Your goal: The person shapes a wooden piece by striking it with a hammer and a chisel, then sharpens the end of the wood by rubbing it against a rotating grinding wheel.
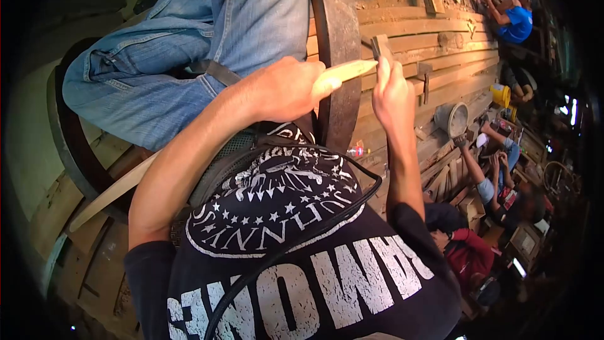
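At the lower left of the frame, one end of a long pale flat wooden strip (110, 194) is poking out beneath my forearm. As far as I can tell, the same piece is running up past my blue-jeaned knee (189, 44) to the middle. My left hand (283, 91) is wrapping it in a full fist just short of its tapered tip, which is lying across one big dark curved rim (336, 56). I am judging the strip light, thin and springy, liable to split along the grain, so gripping close to the tip is steadying it best. My right hand (391, 91) is curling tight around one small dark-headed tool (380, 45) at that tip. At the right, three other people are working: a person in blue (517, 22), a person in pale sleeves (497, 176) and a person in red (470, 253), near one grey bucket (456, 119).
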Available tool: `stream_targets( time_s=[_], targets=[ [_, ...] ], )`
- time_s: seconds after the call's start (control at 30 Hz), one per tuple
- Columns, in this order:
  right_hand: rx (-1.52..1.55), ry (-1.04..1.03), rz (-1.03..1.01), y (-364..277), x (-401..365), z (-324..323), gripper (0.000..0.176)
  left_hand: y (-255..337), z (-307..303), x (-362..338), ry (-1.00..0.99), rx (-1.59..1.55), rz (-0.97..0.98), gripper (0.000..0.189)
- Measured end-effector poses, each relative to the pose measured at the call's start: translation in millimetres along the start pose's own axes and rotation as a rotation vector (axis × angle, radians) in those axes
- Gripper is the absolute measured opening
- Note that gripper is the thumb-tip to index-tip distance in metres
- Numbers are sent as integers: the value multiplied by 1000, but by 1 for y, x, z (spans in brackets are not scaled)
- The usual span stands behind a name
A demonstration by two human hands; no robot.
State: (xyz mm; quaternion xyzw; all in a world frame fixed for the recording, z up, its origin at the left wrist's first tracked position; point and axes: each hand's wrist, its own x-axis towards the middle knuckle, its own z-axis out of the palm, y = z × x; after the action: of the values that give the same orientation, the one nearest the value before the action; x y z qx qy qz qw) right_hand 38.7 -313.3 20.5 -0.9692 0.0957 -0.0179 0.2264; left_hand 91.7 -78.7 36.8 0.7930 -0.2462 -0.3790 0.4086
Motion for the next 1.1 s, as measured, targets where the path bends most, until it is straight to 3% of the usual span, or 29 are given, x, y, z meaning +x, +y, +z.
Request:
stream_targets(
  time_s=[0.07,0.13,0.2,0.4,0.5,0.6,0.7,0.77,0.8,0.83,0.93,1.0,1.07,1.1],
  targets=[
    [-146,-55,1,18,11,6,33,3,-1,1,2,-9,-8,43],
    [-66,9,-65,13,11,-1,33,-1,2,-2,64,-18,83,43],
    [108,22,44,-2,6,-17,33,-5,2,2,-2,-29,-25,44],
    [86,-45,-12,-19,-17,-5,28,-4,4,2,-7,-23,-33,44],
    [59,1,-28,-5,-9,0,28,-1,4,-1,-1,-4,-37,43],
    [-161,15,-44,16,2,-3,28,-3,3,4,74,18,27,41],
    [169,11,106,-12,-9,-24,26,-11,16,0,67,9,39,39],
    [185,-1,68,-11,-11,-12,30,-7,8,1,106,46,57,38],
    [180,-31,27,-6,-12,-5,34,-4,7,0,96,70,67,38],
    [-85,-69,77,13,-5,2,36,0,9,-4,141,113,47,37],
    [-13,-48,137,47,-8,15,42,20,15,-23,328,306,139,33],
    [57,-7,153,47,-6,13,43,26,17,-29,289,308,58,31],
    [318,86,256,38,-6,1,46,37,17,-41,307,373,112,31],
    [381,168,170,57,-4,15,44,45,17,-47,371,425,111,31]
  ],
)
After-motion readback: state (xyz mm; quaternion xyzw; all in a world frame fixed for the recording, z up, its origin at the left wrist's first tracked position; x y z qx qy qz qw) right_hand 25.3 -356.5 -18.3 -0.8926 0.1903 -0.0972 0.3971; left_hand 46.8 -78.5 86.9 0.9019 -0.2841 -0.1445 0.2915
